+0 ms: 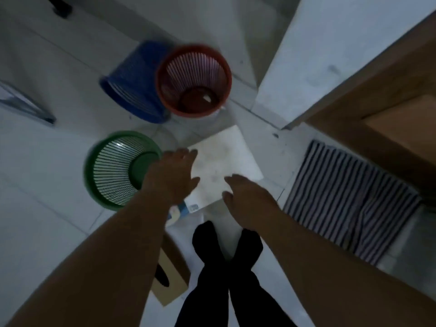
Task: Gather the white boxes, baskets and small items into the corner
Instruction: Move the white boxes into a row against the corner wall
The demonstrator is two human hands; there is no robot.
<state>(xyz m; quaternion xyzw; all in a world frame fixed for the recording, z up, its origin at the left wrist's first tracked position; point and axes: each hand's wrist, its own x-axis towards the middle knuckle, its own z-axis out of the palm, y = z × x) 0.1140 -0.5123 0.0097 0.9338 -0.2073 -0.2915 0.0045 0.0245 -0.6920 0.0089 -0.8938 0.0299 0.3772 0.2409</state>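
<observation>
Dimly, left hand (174, 177) and right hand (246, 199), fingers apart, hide the near edge of the white box (225, 159).

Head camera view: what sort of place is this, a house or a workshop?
Probably a home, near a doorway: tiled floor, a striped mat beside a wooden door, a red basket and a green basket on the floor.
</observation>
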